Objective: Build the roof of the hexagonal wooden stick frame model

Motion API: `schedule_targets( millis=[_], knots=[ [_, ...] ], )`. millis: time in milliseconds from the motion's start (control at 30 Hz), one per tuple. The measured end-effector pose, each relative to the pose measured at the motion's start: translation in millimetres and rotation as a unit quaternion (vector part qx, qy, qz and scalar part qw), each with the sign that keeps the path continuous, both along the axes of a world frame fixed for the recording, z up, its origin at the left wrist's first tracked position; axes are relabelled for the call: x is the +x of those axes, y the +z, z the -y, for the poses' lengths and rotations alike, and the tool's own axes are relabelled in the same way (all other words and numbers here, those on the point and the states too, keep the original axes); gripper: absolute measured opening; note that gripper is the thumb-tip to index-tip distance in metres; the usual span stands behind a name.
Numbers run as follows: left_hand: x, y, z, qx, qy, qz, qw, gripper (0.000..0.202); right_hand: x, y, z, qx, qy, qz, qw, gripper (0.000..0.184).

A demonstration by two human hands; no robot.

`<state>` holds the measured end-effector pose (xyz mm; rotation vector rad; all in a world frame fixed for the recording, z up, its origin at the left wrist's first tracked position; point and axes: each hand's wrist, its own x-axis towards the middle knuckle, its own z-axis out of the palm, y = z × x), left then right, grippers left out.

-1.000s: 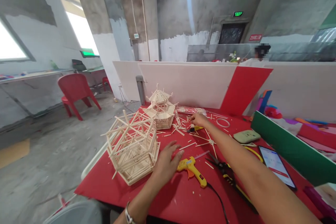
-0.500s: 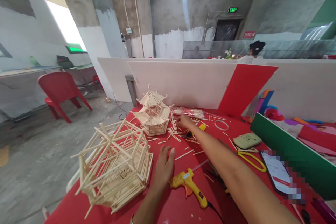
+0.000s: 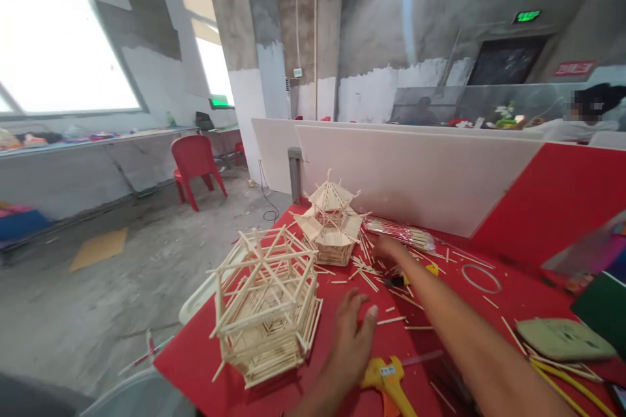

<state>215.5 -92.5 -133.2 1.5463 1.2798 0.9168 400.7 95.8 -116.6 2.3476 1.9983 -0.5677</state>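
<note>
My left hand hovers over the red table, thumb and fingers apart, holding nothing. It is between an open hexagonal frame of wooden sticks and a yellow glue gun lying on its side. My right hand reaches across to loose wooden sticks beside a small two-roofed stick pavilion. Its fingers point down and are blurred, so any stick in them cannot be made out. Dark-jawed pliers with a yellow handle lie partly under my right forearm.
A clear bag of sticks lies along the white partition. To the right are a clear ring, a green pouch and a yellow-handled tool. A red chair stands on the floor at left.
The view has swung left, so everything sits farther right. My left hand has lifted slightly, its fingers spreading. My right hand stays by the loose sticks.
</note>
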Motion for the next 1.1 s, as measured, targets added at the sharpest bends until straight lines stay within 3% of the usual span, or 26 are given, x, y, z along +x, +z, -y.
schedule_targets(
  millis=[133,233,300,367,400,467,533,633,767,933,1100],
  knots=[
    [-3,41.4,34,0.065,-0.065,0.029,0.995,0.032,20,13.4,44,-0.069,0.005,-0.062,0.996,0.026],
    [-23,87.9,66,0.105,-0.175,0.052,0.978,0.025,35,27.7,83,-0.063,0.023,-0.137,0.988,0.027],
    [-48,121.9,82,0.12,-0.206,0.072,0.969,0.023,38,44.0,108,-0.04,0.04,-0.192,0.98,0.029],
    [-79,153.5,87,0.149,-0.178,0.09,0.969,0.019,29,67.8,130,-0.008,0.064,-0.255,0.965,0.028],
    [-96,167.2,85,0.159,-0.134,0.094,0.974,0.016,19,82.2,140,0.01,0.081,-0.289,0.954,0.032],
    [-127,189.1,70,0.187,-0.008,0.11,0.976,0.015,-10,112.9,158,0.063,0.144,-0.389,0.908,0.037],
    [-150,203.6,46,0.227,0.1,0.134,0.959,0.016,-46,140.3,172,0.102,0.197,-0.432,0.874,0.035],
    [-170,214.2,9,0.203,0.15,0.195,0.948,0.029,-100,162.7,179,0.111,0.255,-0.476,0.835,0.031],
    [-180,213.9,-17,0.144,0.129,0.215,0.957,0.041,-146,156.9,172,0.155,0.269,-0.498,0.81,0.025],
    [-186,205.1,-24,0.125,0.064,0.249,0.958,0.039,-166,136.6,178,0.214,0.259,-0.462,0.821,0.023],
    [-184,204.4,-32,0.093,0.044,0.294,0.95,0.034,-171,131.8,189,0.274,0.272,-0.413,0.825,0.026]
  ],
)
